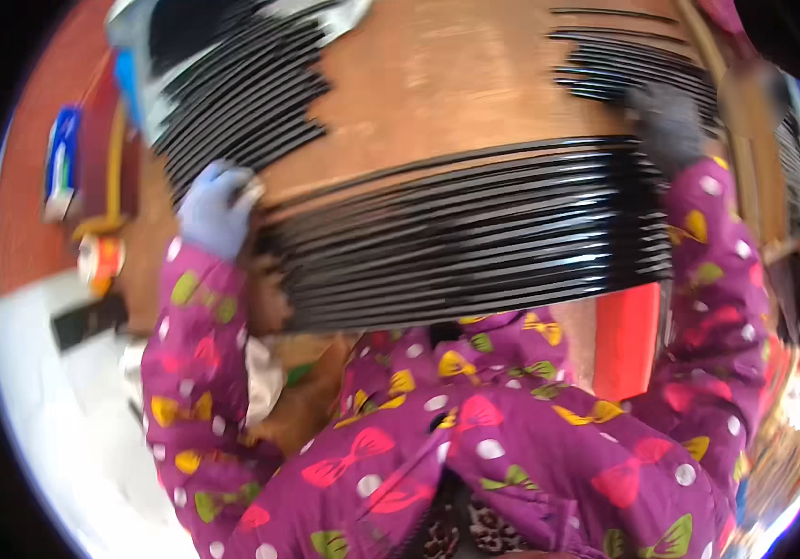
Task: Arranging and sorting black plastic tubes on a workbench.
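A row of long, glossy black rods [456, 233] lies side by side across the brown board in front of me. At the row's far left corner is my left hand [218, 210] in a pale blue glove, its fingers curled in by the rod ends; what they hold, if anything, is hidden. My right hand [668, 130], in a dark grey glove, is just beyond the row's right end. It touches or hovers over shorter black rods [605, 70] at the far right, and motion blur hides its fingers. Another bundle of black rods [242, 93] lies at the far left, fanned and uneven.
The brown board [437, 65] shows between the two far bundles. A red strip [625, 340] sits under the row's near right side. Off to the left are a blue and white packet [63, 154] and a small red and white container [100, 258]. A wooden rail [756, 149] runs along the right.
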Demonstrator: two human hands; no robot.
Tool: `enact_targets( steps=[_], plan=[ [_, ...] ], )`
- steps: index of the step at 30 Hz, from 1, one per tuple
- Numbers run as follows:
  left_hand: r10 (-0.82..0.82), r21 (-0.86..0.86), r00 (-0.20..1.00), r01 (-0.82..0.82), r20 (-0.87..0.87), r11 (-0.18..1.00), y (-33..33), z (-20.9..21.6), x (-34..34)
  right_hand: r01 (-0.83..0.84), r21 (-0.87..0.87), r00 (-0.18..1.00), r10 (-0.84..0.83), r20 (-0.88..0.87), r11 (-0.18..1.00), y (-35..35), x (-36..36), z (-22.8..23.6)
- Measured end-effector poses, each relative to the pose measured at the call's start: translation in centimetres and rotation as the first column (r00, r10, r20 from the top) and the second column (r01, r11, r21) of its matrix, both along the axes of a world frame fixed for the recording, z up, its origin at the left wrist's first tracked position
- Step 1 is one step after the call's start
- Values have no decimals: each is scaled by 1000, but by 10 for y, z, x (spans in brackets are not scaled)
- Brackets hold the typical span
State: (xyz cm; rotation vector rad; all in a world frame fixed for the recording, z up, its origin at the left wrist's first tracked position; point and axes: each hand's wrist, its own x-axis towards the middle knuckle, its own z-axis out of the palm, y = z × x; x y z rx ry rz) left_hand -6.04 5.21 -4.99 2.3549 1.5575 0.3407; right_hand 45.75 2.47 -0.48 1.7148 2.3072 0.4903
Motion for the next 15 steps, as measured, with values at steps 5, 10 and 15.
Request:
enact_targets(
  steps=[5, 10, 15],
  plan=[
    [9, 38, 1000, -10, 16, 999, 0, -13, -46, -133, 219, 968, 174, -182, 967, 5, -20, -36],
    [-32, -13, 987, 30, -157, 999, 5, -11, -33, -27, -160, 978, -7, -207, 987, -10, -62, 17],
    [100, -79, 992, -93, 83, 993, 0, -16, -38, -99, -231, 925, 4, -379, 968, -33, -88, 24]
  ],
)
